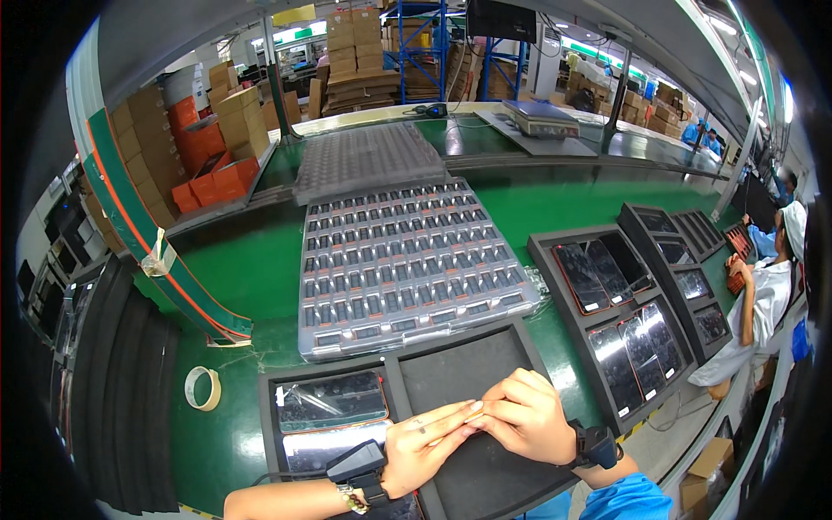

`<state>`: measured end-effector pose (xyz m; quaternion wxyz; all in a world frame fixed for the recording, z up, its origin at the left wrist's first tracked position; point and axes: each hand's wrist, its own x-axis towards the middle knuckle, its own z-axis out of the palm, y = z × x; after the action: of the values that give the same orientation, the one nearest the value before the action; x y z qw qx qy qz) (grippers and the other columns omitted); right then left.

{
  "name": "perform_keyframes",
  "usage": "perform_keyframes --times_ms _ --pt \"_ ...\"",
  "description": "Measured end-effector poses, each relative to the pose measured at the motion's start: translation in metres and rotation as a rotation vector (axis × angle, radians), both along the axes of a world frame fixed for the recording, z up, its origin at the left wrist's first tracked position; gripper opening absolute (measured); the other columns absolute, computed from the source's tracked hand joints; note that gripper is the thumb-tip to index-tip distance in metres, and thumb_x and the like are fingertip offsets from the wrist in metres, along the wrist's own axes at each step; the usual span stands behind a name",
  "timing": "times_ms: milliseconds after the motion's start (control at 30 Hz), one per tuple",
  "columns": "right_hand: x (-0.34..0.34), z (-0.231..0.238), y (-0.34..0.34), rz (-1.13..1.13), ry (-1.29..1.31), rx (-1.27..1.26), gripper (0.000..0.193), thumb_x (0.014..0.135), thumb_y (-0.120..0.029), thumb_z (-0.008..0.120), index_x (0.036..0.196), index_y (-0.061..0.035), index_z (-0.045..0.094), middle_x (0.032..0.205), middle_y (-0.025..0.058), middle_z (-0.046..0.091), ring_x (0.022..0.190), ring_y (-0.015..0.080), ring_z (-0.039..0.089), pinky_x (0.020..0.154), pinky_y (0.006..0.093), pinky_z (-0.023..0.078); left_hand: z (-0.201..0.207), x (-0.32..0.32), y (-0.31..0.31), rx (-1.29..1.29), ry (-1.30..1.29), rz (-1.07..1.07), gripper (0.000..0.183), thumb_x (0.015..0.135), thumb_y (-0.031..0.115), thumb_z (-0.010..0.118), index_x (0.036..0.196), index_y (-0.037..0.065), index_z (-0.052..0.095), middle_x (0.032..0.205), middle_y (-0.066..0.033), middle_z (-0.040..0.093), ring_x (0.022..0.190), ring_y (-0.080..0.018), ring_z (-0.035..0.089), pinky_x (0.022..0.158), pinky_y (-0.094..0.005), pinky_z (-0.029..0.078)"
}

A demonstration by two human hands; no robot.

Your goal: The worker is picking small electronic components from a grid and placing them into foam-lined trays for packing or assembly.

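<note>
Close by, the left hand and right hand meet, fingertips drawn together; I can't tell whether they pinch anything. They're over the right compartment of a black foam tray on the green bench, dark screens lying in its left side, a clear plastic tray just beyond.

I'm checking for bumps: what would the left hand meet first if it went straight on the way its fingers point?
The right hand. The left hand points at its fingers, with fingertips touching or nearly so; the exact gap in depth is unclear.
</note>
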<state>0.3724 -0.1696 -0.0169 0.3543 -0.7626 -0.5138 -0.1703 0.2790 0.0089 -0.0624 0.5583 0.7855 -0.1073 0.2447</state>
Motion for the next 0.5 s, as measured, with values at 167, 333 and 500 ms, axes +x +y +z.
perform_keyframes --times_ms 167,333,500 --pt "-0.0028 0.0005 0.0017 -0.001 0.160 0.020 0.010 0.082 -0.011 0.081 0.090 -0.0081 0.077 0.086 0.0022 0.071 0.077 0.0202 0.062 0.071 0.0331 0.046 -0.0020 0.0029 0.0002 -0.115 0.013 0.002 0.026 0.091 0.002 0.075 0.117 0.003 0.075 0.118 -0.0149 0.074 0.102 -0.0221 0.074 0.086 -0.0306 0.062" --pt "-0.0061 0.0008 -0.0001 -0.047 0.333 0.013 0.012 0.086 -0.015 0.080 0.094 -0.0073 0.074 0.084 0.0006 0.075 0.073 0.0165 0.065 0.068 0.0299 0.043 -0.0011 -0.0013 -0.0012 -0.181 0.172 0.023 0.026 0.091 0.004 0.075 0.117 0.002 0.075 0.113 -0.0150 0.076 0.097 -0.0186 0.074 0.086 -0.0276 0.060" --pt "-0.0027 -0.0009 -0.0040 0.004 0.383 0.093 0.018 0.091 -0.014 0.076 0.101 -0.0039 0.065 0.085 0.0039 0.077 0.076 0.0163 0.073 0.070 0.0283 0.043 0.0044 0.0005 -0.0034 -0.203 0.227 0.074 0.025 0.089 0.007 0.077 0.114 0.004 0.077 0.103 -0.0129 0.078 0.089 -0.0181 0.076 0.079 -0.0272 0.062"
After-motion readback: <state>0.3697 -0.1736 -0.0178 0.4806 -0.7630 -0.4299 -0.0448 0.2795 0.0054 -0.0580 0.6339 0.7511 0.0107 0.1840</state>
